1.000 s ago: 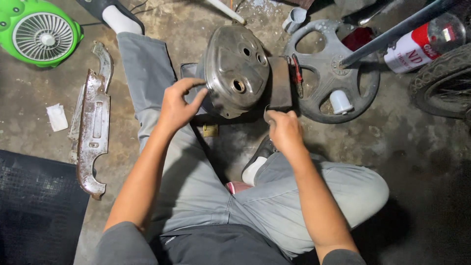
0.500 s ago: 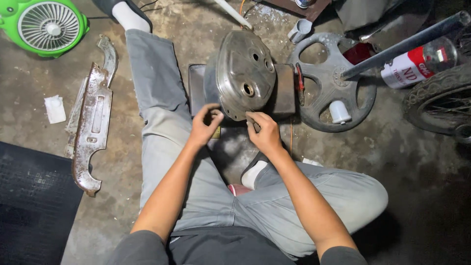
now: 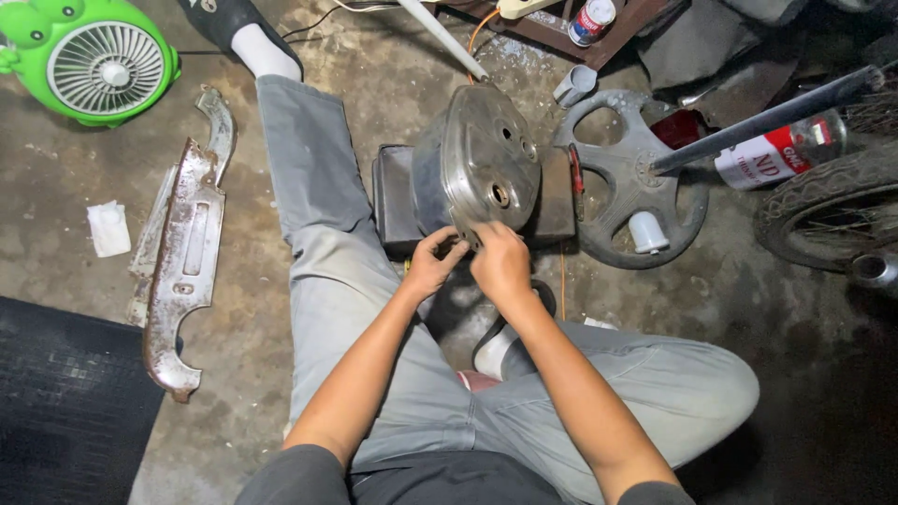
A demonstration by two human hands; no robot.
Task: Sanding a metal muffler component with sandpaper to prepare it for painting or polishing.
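Propping the domed, dull grey metal engine cover on edge against the dark flat block behind it, the left hand and right hand pinch its lower rim together, steadying it.

green fan top left, rusty metal panel and white rag on concrete, black mat, grey plastic wheel, white cup, bottle, tyre, can
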